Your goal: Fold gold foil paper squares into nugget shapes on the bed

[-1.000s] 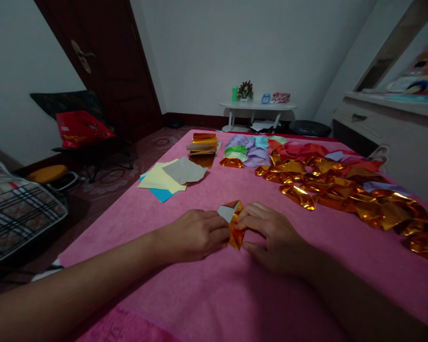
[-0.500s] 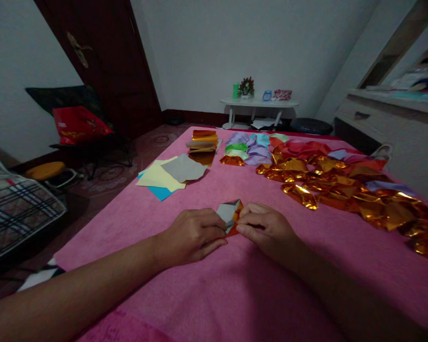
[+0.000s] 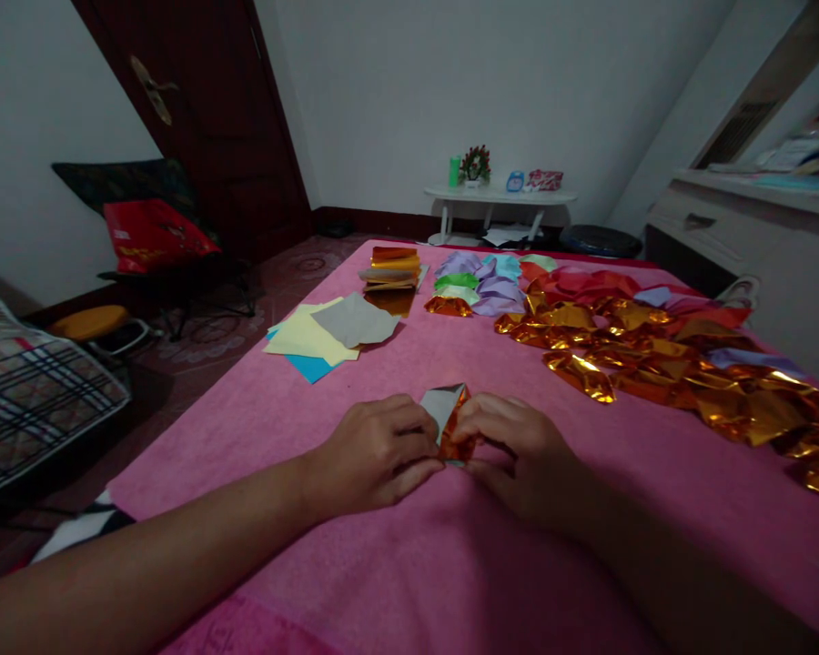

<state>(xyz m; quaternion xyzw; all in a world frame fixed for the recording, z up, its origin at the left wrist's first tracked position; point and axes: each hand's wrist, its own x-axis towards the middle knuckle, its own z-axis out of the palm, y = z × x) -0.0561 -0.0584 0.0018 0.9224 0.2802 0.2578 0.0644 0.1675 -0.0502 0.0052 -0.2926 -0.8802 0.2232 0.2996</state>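
Note:
Between my two hands is a small partly folded sheet of foil paper (image 3: 443,405), grey-white on one face and shiny orange-gold on the other. My left hand (image 3: 382,450) pinches its left side, with the forearm resting along the pink cloth (image 3: 246,509). On the other side, my right hand (image 3: 511,446) grips the gold flap between thumb and fingers. Part of the paper is hidden under the fingertips. Beyond my left hand lie loose flat sheets: a yellow sheet (image 3: 307,337), a grey sheet (image 3: 358,318) and a blue sheet (image 3: 314,367).
A stack of gold foil paper (image 3: 392,273) lies farther back. Many folded gold foil pieces (image 3: 580,375) and coloured paper pieces (image 3: 498,296) spread across the right side. Beyond the cloth stand a white side table (image 3: 505,195), a chair with a red bag (image 3: 154,235) and a dresser (image 3: 737,236).
The gold flap on the right of the foil paper now shows larger, and my right fingers have shifted along it toward the near edge. The whole view has moved slightly.

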